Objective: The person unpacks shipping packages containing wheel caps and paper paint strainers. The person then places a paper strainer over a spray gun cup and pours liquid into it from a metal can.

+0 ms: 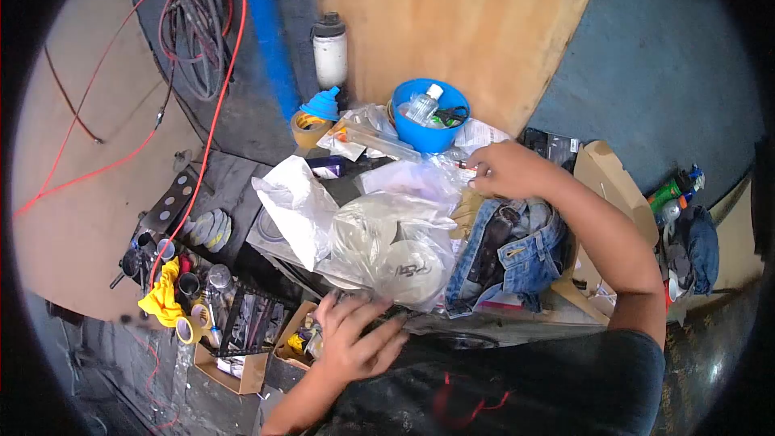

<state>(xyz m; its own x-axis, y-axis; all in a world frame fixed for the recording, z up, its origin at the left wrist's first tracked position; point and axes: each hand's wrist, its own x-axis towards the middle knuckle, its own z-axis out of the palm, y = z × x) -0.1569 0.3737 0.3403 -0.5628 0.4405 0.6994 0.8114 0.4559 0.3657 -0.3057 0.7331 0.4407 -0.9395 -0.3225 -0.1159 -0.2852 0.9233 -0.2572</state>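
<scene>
My left hand (pixel 360 336) is low in the middle, its fingers spread and slightly smeared by motion. It is just in front of a clear plastic bag (pixel 373 230) that holds pale round discs, one with dark handwriting. My right hand (pixel 510 169) reaches across to the back of the bench. Its fingers curl together beside crumpled clear plastic (pixel 442 168); what they hold, if anything, is hidden. Below that hand lies a bundle of blue denim (pixel 529 254), with a tan cloth glove (pixel 467 214) next to it. A white sheet (pixel 297 210) leans left of the bag.
Behind the bag stand a blue bucket (pixel 432 139) with a clear bottle inside, a white flask (pixel 329 56) and a tape roll (pixel 310 129) under a blue funnel (pixel 321 105). A cardboard box (pixel 617 186) is at right. Cups, a yellow cloth (pixel 164 295) and small boxes crowd the left.
</scene>
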